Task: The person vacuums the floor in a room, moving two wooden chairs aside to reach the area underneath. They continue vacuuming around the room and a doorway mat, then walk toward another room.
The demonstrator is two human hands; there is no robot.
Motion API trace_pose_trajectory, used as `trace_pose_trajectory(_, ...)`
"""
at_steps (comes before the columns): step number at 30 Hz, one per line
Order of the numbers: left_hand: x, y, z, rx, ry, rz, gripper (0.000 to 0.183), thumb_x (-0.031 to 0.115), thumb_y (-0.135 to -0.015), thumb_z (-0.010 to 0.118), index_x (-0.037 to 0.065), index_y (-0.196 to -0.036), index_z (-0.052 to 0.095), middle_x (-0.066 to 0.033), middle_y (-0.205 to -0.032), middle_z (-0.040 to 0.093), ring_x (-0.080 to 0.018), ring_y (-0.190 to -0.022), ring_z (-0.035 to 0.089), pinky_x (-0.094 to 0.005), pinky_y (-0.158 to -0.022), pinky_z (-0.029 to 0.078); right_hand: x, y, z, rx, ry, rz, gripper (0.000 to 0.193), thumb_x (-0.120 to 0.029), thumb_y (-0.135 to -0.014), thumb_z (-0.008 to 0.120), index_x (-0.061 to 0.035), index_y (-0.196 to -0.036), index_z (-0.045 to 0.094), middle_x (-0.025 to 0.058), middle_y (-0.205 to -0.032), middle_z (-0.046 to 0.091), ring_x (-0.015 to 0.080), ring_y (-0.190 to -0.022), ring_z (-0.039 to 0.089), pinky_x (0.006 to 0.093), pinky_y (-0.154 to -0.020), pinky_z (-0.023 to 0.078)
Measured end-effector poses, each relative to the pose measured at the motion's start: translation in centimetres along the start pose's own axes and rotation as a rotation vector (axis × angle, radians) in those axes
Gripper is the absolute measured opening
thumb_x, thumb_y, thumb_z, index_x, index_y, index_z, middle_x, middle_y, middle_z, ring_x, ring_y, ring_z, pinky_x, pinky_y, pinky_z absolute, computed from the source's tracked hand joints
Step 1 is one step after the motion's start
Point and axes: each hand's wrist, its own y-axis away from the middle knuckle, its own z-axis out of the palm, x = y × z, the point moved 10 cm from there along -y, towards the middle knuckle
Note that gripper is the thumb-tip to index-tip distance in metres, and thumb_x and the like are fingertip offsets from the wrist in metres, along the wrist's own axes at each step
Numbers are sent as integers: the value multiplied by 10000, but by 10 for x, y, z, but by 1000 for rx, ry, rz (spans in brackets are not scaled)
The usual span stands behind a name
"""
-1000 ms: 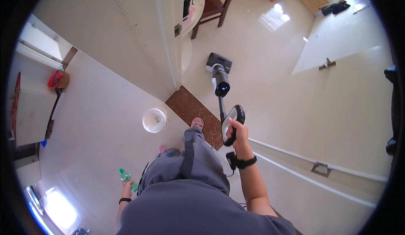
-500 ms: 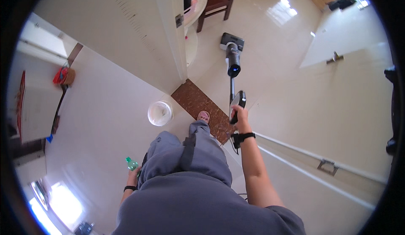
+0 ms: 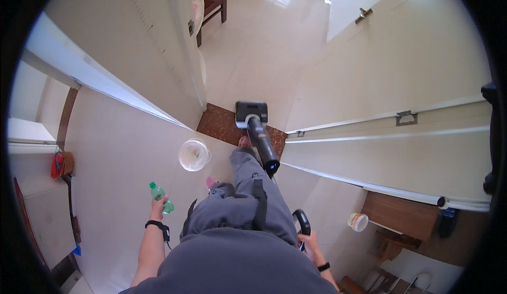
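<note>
My left hand (image 3: 159,204) is wrapped round a green plastic bottle (image 3: 158,191), held out beside my left leg. Down by my right hip, my right hand (image 3: 310,240) grips the black loop handle of an upright floor cleaner (image 3: 260,138). Its dark, wide head (image 3: 251,113) rests on the brown doorway threshold (image 3: 217,120), just ahead of my front foot. Part of the cleaner's pole is hidden behind my leg. To the left of my feet, a white bucket (image 3: 194,155) stands on the pale floor.
A white door (image 3: 142,35) stands at the left of the doorway, with a wooden chair (image 3: 215,1) beyond it. Another white door (image 3: 401,61) is on the right. A small tub (image 3: 358,221) sits by brown furniture at lower right, and a basket (image 3: 64,164) is at far left.
My right hand has drawn the floor cleaner back from the far room onto the threshold, near my feet. My left hand with the bottle has come further forward into view.
</note>
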Motion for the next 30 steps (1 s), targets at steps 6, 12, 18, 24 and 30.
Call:
trace_pose_trajectory(6,-17,11,25,-56,-150,-34,455,204,-699,761,36,-1065,549,-71,-941,602,-205,-822,568,-358,-746,447,0,80,-1,148,-81,4,131,-25,-664,607,-32,-597,494,51,-495,458,150,-389,443,271,-379,347)
trace_pose_trajectory(12,-29,35,55,-65,-201,-111,543,123,-626,783,12,-1103,549,-96,-997,615,-225,-911,596,-363,-790,466,-54,36,-9,77,-280,36,194,-38,-682,628,-53,-572,469,40,-480,433,129,-372,399,267,-370,321)
trace_pose_trajectory(18,-5,51,43,70,-273,-17,596,84,-590,775,19,-1129,528,-110,-1023,611,-254,-930,596,-379,-815,474,-147,-66,26,-78,-235,-87,217,-69,-727,617,-68,-577,461,26,-476,411,149,-380,406,279,-389,322)
trace_pose_trajectory(24,5,82,37,265,-30,10,557,82,-606,755,26,-1108,520,-104,-1000,604,-245,-919,584,-379,-810,460,-236,-209,73,-199,-273,-143,233,-83,-732,614,-79,-558,458,43,-488,416,193,-393,417,313,-406,344)
trace_pose_trajectory(30,-10,150,70,423,44,-38,544,72,-610,751,22,-1100,522,-100,-993,603,-238,-913,590,-369,-807,465,-310,-358,118,-207,-230,-219,195,-117,-720,600,-70,-558,502,58,-483,451,193,-397,444,305,-405,374)
